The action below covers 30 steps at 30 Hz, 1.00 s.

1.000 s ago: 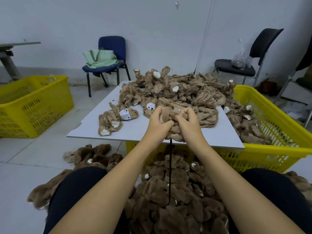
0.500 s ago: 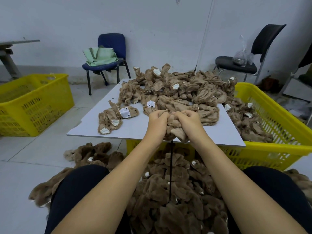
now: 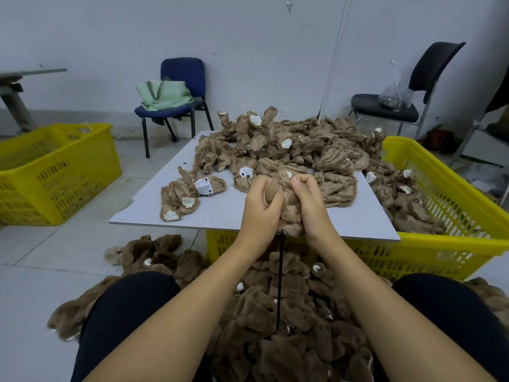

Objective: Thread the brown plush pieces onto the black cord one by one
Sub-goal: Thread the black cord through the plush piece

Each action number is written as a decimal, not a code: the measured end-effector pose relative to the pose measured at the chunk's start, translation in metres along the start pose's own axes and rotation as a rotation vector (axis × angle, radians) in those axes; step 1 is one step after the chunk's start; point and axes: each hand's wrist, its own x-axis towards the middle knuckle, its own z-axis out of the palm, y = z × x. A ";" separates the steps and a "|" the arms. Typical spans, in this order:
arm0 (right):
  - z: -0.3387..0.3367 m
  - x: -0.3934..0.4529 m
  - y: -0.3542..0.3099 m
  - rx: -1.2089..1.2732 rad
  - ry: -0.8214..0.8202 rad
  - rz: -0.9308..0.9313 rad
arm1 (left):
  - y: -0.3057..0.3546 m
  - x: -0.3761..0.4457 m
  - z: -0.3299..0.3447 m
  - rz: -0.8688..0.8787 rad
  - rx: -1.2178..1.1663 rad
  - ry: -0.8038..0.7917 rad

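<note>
While both hands clutch it, one brown plush piece [image 3: 289, 213] sits bunched at the near edge of the white board [image 3: 220, 213].

Left hand [image 3: 261, 205] and right hand [image 3: 309, 202] each curl tight round the piece, knuckles nearly touching; it's crumpled, tan, fuzzy. The black cord [image 3: 280, 279] drops straight from under it into the threaded plush heap [image 3: 275, 326] between the knees. Loose plush pile [image 3: 292, 150] covers the board's far half, some with white patches. Right yellow crate [image 3: 440, 210], under the board, holds more brown pieces; left yellow crate [image 3: 55, 172] stands apart on the floor, contents unclear. Versus a second ago, the hands sit slightly further apart, piece pushed lower toward the cord.
</note>
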 end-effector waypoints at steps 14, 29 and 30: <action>0.004 -0.005 0.005 -0.068 0.023 0.144 | -0.004 0.001 0.003 -0.173 -0.095 0.069; 0.001 0.000 -0.010 -0.427 0.097 -0.170 | 0.008 0.021 -0.021 -0.183 0.037 0.039; 0.003 0.000 -0.012 -0.461 0.114 -0.183 | 0.007 0.022 -0.021 -0.166 0.040 0.021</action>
